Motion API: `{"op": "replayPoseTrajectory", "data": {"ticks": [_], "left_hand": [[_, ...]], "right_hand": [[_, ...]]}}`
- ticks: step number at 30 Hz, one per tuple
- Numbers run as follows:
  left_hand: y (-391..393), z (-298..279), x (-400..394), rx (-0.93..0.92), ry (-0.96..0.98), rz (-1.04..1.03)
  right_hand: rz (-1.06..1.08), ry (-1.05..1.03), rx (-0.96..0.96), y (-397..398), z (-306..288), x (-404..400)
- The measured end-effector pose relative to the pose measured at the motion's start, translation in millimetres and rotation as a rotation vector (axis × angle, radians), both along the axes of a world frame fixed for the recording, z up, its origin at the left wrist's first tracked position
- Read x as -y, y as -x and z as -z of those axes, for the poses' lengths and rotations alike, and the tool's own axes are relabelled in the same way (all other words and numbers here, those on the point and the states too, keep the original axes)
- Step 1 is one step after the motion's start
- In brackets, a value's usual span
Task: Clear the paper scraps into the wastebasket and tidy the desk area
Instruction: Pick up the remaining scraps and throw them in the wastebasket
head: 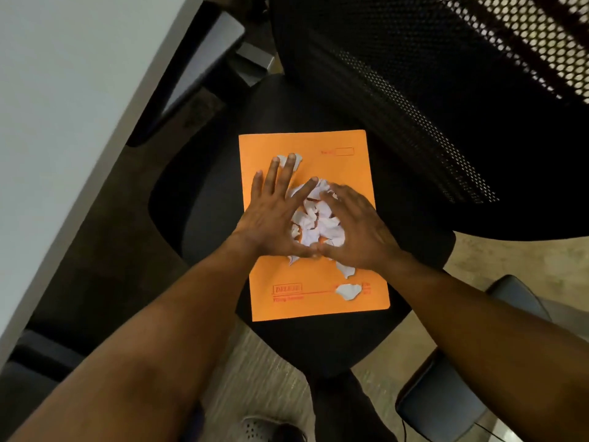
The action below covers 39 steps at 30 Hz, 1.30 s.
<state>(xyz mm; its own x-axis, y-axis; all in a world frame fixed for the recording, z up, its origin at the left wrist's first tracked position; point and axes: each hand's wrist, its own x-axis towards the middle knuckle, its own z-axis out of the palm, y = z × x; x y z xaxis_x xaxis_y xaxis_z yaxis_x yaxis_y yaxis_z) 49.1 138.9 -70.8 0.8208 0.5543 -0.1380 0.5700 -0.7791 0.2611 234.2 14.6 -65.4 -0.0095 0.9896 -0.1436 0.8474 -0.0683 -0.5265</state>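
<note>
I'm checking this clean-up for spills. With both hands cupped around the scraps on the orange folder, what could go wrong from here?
1. Two loose scraps lie outside the hands, near the orange folder's lower right edge; a scoop of the pile would likely miss them.
2. The folder sits unsecured on the chair seat, so pushing from the left hand and right hand may slide it and tip scraps onto the floor.

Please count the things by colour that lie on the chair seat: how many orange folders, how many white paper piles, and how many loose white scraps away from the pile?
Orange: 1 folder
White: 1 pile of scraps, cupped between the left hand and the right hand
White: 3 clearly loose scraps, near the fingertips, by the right wrist, and lower
Total: 5
</note>
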Motion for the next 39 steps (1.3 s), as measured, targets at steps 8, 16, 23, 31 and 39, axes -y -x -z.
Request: {"op": "replayPoseTrajectory", "data": {"ticks": [8, 16, 23, 31, 39], "left_hand": [[-28.0, -5.8, -31.5, -0.128, 0.045, 0.185], [-6.7, -1.5, 9.7, -0.025, -0.045, 0.119], [-7.1, -7.7, 16.5, 0.074, -0.011, -0.057], [-8.0, -21.0, 20.2, 0.275, 0.14, -0.514], [1.1, -33.3, 40.4, 0.317, 0.202, -0.805]], "right_hand": [[-0.041, -0.06, 0.121, -3.5, 10.6, 0.7], [-0.039, -0.184, 0.328, -2.6, 12.9, -2.7], [-0.093, -0.208, 0.449, -3.6, 19.5, -2.2], [-0.017, -0.18, 0.414, 1.3, 15.8, -16.3], [0.032, -0.146, 0.265, 0.9, 6.5, -39.6]]}}
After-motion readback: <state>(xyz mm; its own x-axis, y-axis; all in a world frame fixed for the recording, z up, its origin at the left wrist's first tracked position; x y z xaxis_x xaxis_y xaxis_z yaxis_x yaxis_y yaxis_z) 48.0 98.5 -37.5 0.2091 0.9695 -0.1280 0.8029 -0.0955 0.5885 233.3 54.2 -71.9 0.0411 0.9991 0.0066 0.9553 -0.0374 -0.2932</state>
